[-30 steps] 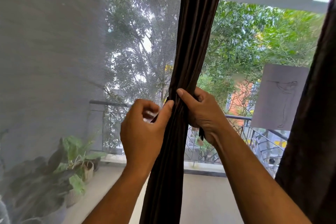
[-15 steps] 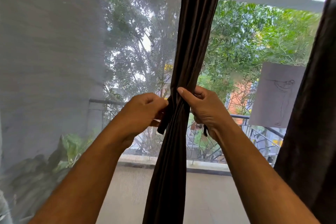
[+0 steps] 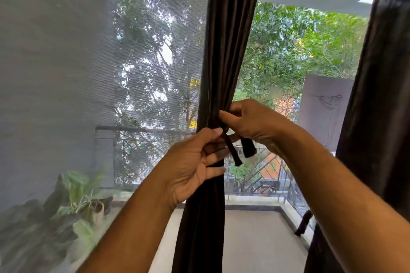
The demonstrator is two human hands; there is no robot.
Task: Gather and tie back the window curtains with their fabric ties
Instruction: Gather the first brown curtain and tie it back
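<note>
Beyond the glass you see a balcony railing (image 3: pixel 255 175), green trees and, at left, a grey mesh screen (image 3: pixel 55 73) with potted plants (image 3: pixel 77 197) behind it. Your gathered dark curtain (image 3: pixel 226 51) hangs down the middle of the view, cinched at hand height. Compared with half a second ago, your left hand (image 3: pixel 190 166) has turned palm-up and dropped slightly; its thumb and fingers now pinch one end of the fabric tie (image 3: pixel 231 150), which slants down to the right in front of the bundle. Your right hand (image 3: pixel 253 122) has stayed just right of the curtain, fingers curled around the tie's other end, whose tip hangs below the palm. The two ends cross near the curtain's right edge. A second dark curtain (image 3: pixel 377 95) fills the right border, close to your right forearm, with a loose strap (image 3: pixel 304 224) dangling near it. Open window lies between the two curtains.
</note>
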